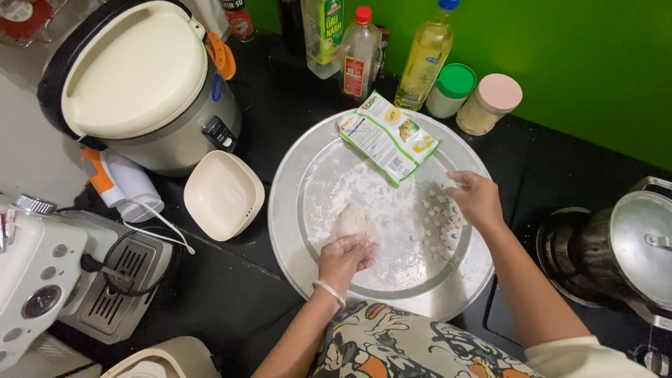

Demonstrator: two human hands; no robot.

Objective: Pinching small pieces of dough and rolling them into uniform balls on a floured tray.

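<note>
We take the round metal tray [294, 231] on the black counter [210, 294] as our landmark. One lump of dough [353, 218] lies left of the tray's middle on the floured patch, touching the far side of our left hand [344, 255]; its fingers [364, 250] curl loosely over the lump's near edge, not clenched. The lump is roundish, with no clear long axis. Our right hand [477, 197] hovers at the tray's right side, fingers loosely bent and holding nothing we can make out, just beside a scatter of small dough pieces [441, 225], too many and too small for us to count. The left hand is nearer the lump. One green-and-white packet [388, 136] lies on the tray's far rim. Beyond the tray stand three bottles and two lidded jars.
</note>
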